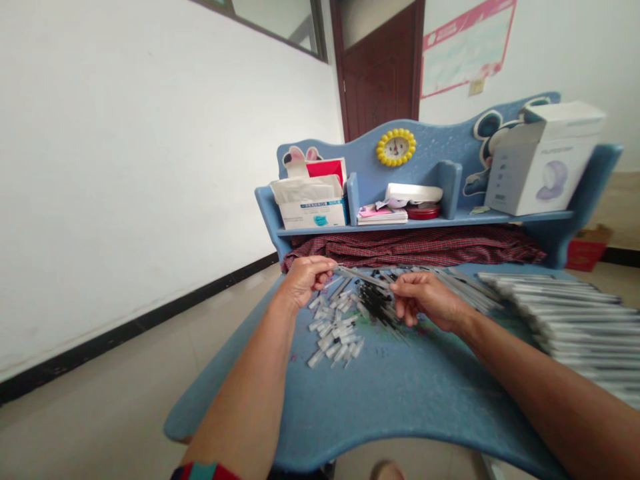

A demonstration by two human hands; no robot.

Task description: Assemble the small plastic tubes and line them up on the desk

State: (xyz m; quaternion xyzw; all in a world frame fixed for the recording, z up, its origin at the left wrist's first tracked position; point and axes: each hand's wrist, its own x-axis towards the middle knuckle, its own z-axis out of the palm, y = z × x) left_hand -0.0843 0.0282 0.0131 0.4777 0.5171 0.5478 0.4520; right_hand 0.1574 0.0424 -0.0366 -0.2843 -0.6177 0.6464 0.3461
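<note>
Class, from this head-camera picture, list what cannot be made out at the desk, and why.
Head view:
The slender tube is partly hidden by the fingers of the left hand and right hand.
The black pieces are too small and tangled to count.
The stack of long tubes is cut off by the right edge.
The clock face is too small to read.

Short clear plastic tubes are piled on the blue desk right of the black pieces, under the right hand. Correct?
No, the side is wrong. In the head view, the short clear plastic tubes lie left of the black pieces, below the left hand, not the right hand. They are on the blue desk, as you said.
</note>
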